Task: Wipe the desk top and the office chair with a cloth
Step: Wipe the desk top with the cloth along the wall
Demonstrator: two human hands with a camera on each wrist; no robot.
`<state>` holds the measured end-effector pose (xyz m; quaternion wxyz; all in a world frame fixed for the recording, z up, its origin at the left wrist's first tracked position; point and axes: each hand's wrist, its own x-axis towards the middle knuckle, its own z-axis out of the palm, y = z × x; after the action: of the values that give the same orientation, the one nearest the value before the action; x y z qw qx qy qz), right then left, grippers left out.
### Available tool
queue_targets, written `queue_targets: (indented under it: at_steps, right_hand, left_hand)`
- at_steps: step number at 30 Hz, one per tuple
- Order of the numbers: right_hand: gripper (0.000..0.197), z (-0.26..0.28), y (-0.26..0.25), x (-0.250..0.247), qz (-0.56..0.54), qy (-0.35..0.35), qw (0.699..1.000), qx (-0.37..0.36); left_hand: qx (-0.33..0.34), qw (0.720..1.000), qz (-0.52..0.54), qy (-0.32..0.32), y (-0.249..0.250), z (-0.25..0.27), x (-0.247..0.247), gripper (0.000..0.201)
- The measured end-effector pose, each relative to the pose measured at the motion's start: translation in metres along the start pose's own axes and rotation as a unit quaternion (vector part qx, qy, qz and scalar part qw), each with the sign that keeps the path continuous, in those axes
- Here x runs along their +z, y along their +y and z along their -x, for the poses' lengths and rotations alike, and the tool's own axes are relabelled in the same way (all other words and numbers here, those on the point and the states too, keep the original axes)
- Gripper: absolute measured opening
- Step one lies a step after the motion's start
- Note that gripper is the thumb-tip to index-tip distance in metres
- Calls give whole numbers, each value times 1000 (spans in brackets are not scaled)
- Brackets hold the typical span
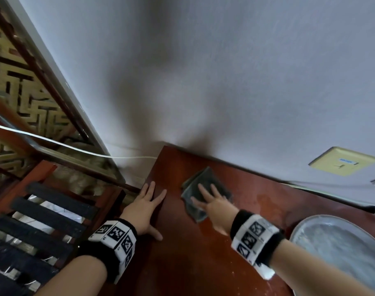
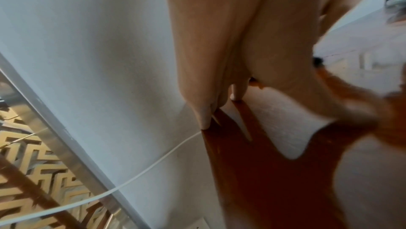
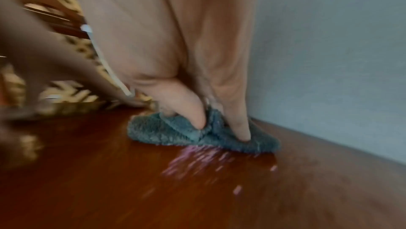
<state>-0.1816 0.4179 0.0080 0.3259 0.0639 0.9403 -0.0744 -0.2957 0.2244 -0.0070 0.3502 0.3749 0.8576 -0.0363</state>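
A grey-teal fluffy cloth [image 1: 192,189] lies on the red-brown desk top [image 1: 203,253] near the wall. My right hand [image 1: 208,194] presses flat on the cloth, fingers spread and pointing toward the wall. In the right wrist view, the fingertips [image 3: 240,128] sink into the bunched cloth [image 3: 153,132], and wet streaks glisten on the desk [image 3: 131,189] just in front of it. My left hand [image 1: 154,195] rests flat on the desk's left edge with straight fingers and holds nothing. The left wrist view shows its fingers [image 2: 206,104] touching the desk [image 2: 263,180].
A round basin of water [image 1: 342,242] sits on the desk at the right. The wall [image 1: 225,82] runs along the desk's back edge and carries a yellow socket plate [image 1: 342,161]. A white cable [image 1: 75,146] hangs at left above a red wooden frame with black slats [image 1: 43,221].
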Motion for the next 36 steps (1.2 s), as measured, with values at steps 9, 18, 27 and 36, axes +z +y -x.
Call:
queue_targets:
  at_steps: [9, 18, 27, 36]
  right_hand:
    - [52, -22, 32, 1, -1, 34, 998, 56]
    - [39, -8, 91, -23, 119, -4, 991, 57]
    - [43, 32, 46, 10, 137, 4, 985, -104]
    - [69, 36, 22, 26, 49, -33, 997, -48]
  left_hand:
    - [22, 997, -69, 8, 67, 5, 23, 121]
    - [3, 998, -63, 12, 77, 13, 29, 122]
    - [1, 998, -54, 27, 75, 10, 33, 125]
    - [3, 998, -45, 35, 74, 11, 34, 123]
